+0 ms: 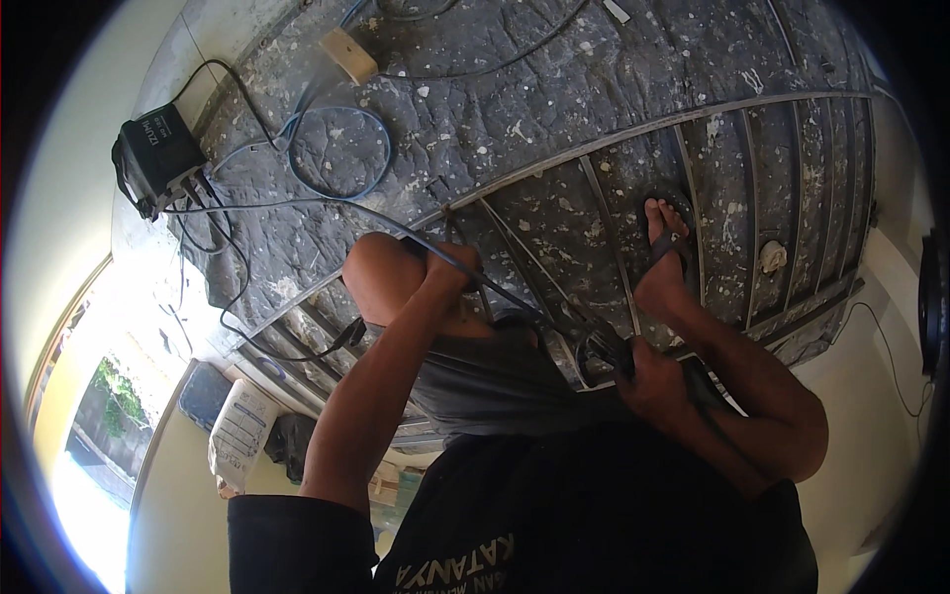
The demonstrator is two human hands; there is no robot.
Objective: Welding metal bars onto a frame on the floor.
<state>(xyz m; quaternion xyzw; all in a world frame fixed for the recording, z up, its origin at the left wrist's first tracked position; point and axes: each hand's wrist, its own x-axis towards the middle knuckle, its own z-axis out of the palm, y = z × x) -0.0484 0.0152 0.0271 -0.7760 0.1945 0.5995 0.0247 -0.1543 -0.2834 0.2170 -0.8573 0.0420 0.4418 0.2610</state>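
My right hand [654,381] is closed round a dark welding electrode holder [602,348], low over the metal frame. A thin rod [529,247] runs from the holder up and left towards the frame's long bar. My left hand [453,267] is curled beside my bent left knee, next to that bar; what its fingers grip is mostly hidden. A thick cable [426,241] passes close by the left hand and down towards the holder. The metal frame [604,208], a curved long bar with several crossbars, lies flat beneath me.
A dark box-shaped welding machine [163,153] with several cables stands at the left. A looped blue-grey cable [388,148] and a wooden block [348,55] lie on the paint-spattered grey sheet [495,109]. My sandalled foot [665,247] is between crossbars. A white sack [242,421] sits lower left.
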